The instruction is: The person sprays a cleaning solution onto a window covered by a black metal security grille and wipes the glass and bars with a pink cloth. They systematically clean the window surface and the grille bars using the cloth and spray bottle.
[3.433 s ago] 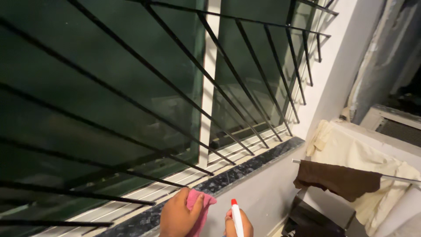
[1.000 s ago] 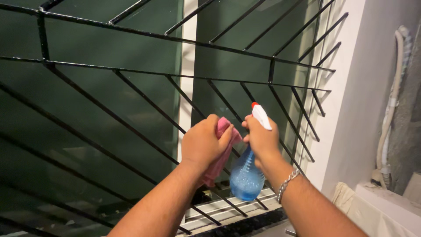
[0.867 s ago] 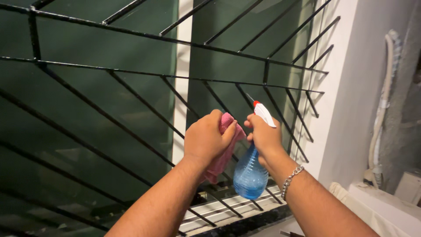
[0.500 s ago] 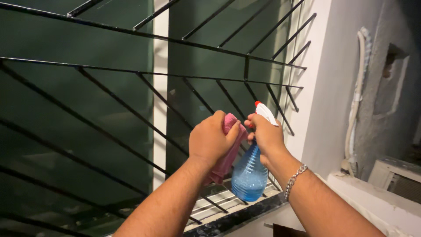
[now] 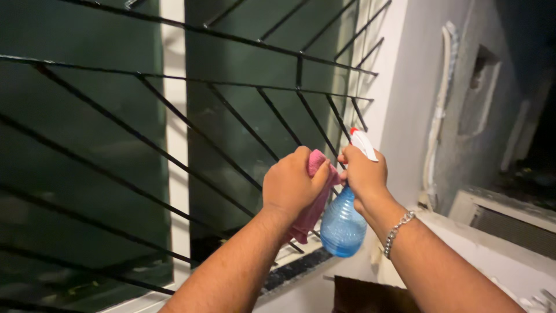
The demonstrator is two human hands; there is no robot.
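- Left hand (image 5: 289,185) is up at the window grille (image 5: 243,110), fist closed around a pink cloth (image 5: 313,203), knuckles toward the camera.
- The cloth bunches out over the thumb and hangs down below the fist, its lower end close in front of the slanted bars.
- Right hand (image 5: 362,177) sits just right of the left one, fingers wrapped tight on the neck of a blue spray bottle (image 5: 343,226); whether a finger is on the trigger, I cannot tell.
- The bottle's white nozzle head (image 5: 364,145) sticks up above the hand, and the round blue body hangs below it, clear of the sill.
- A metal bracelet (image 5: 398,232) rings the right wrist.
- The two hands are nearly touching, with the cloth between them.
- Behind the bars, dark green glass (image 5: 81,150) and a white vertical frame post (image 5: 174,145) well to the left of the hands.
- Far right edge of the grille meets the white wall (image 5: 411,104), just beyond the right hand, so little room on that side.
- A speckled dark sill (image 5: 295,271) runs under the bars, below both forearms.
- Open space to the left along the grille; at the right, a white ledge (image 5: 492,243) lies under the right forearm.
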